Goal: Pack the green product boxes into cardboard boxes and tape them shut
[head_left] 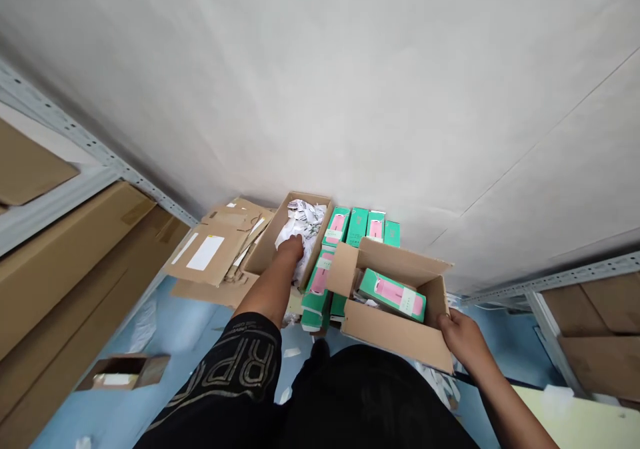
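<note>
Open carton (pixel 395 332) located right of centre, tilted toward the wearer, flaps spread. A single green box with a pink print (pixel 390 295) is held inside, lying lengthwise. The carton's right edge is grasped by the right hand (pixel 457 334), grip clenched on it. Crumpled white paper (pixel 306 219) is contained in a long cardboard tray (pixel 265 252) to the left; the paper is being touched by the left hand (pixel 291 246), fingertips partly hidden, so whether its grip is clenched or released cannot be told. Between tray and carton, more green boxes (pixel 358 226) are lined up, partly covered by the carton; whether it is supported by them cannot be told. Flattened cardboard (pixel 215 232) with white labels is piled left of the tray. Farther out, large brown cartons (pixel 75 256) are stored on a metal rack (pixel 95 139) at far left, others (pixel 600 309) at far right. A small open box (pixel 145 371) is seen on the blue floor (pixel 193 322), lower left. Everything is backed by a pale wall (pixel 320 96)
</note>
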Tool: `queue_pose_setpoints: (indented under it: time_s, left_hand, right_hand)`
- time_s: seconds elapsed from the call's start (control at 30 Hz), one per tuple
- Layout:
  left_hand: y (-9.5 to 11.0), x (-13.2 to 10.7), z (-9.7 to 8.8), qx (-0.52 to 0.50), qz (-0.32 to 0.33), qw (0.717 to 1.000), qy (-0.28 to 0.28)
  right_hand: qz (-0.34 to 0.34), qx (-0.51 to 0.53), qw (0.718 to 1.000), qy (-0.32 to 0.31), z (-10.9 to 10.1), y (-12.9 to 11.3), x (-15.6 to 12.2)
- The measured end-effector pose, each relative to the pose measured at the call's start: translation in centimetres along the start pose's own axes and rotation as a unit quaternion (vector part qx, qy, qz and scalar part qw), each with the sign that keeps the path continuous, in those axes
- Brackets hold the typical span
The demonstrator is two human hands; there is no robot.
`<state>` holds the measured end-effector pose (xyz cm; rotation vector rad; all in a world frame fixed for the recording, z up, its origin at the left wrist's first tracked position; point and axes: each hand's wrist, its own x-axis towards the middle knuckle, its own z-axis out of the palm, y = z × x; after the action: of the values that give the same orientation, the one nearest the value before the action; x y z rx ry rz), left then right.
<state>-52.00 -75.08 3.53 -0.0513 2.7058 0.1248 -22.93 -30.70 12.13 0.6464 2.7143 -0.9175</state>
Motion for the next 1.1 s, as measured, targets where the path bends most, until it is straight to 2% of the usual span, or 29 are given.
queue_pose_setpoints:
  time_s: [0.17, 0.33, 0.43, 0.53, 0.57, 0.63, 0.7, 0.77, 0.87, 0.93, 0.97, 1.03, 1.1]
  left_hand:
    - [-1.0, 2.5, -0.5, -0.002, 0.056, 0.998, -0.009]
    - [-2.9, 3.0, -3.4, -0.026, 0.079, 0.996, 0.001]
    - [-5.2, 1.6, -5.6, -0.061, 0.1, 0.993, 0.024]
    - [-7.4, -1.2, -7.9, -0.113, 0.136, 0.982, 0.06]
    - [-7.8, -2.5, -8.6, -0.147, 0.156, 0.973, 0.08]
    - [-7.9, -5.6, -9.9, -0.287, 0.209, 0.924, 0.139]
    - [-6.7, -9.3, -10.9, -0.372, 0.254, 0.88, 0.154]
    - [-4.5, -13.1, -11.6, -0.402, 0.296, 0.854, 0.144]
    - [-0.2, -17.4, -11.6, -0.345, 0.421, 0.834, 0.094]
    - [2.2, -18.7, -10.8, -0.285, 0.505, 0.811, 0.078]
    - [3.1, -18.8, -10.3, -0.266, 0.527, 0.804, 0.077]
    - [3.9, -18.3, -9.0, -0.243, 0.546, 0.797, 0.089]
    - [3.9, -17.3, -7.6, -0.248, 0.532, 0.799, 0.133]
  right_hand:
    - [0.062, 0.002, 0.998, 0.032, 2.4, -1.8, -2.4]
    - [0.095, -0.009, 0.994, 0.046, 4.3, -3.2, -4.1]
    - [0.098, -0.016, 0.994, 0.049, 4.7, -4.0, -4.6]
    - [0.104, -0.015, 0.993, 0.051, 4.8, -4.7, -4.6]
    - [0.102, -0.017, 0.993, 0.054, 4.8, -4.9, -4.6]
    - [0.093, -0.027, 0.993, 0.063, 4.8, -5.4, -4.5]
    - [0.079, -0.037, 0.994, 0.07, 4.8, -6.0, -4.4]
    - [0.071, -0.04, 0.994, 0.073, 4.9, -6.8, -4.4]
    - [0.066, -0.045, 0.994, 0.077, 4.9, -7.9, -4.7]
    - [0.066, -0.052, 0.993, 0.085, 5.0, -8.5, -4.9]
    - [0.068, -0.054, 0.992, 0.09, 5.0, -8.6, -5.1]
    - [0.078, -0.053, 0.99, 0.1, 5.0, -8.8, -5.4]
    - [0.091, -0.043, 0.989, 0.112, 5.0, -8.6, -6.0]
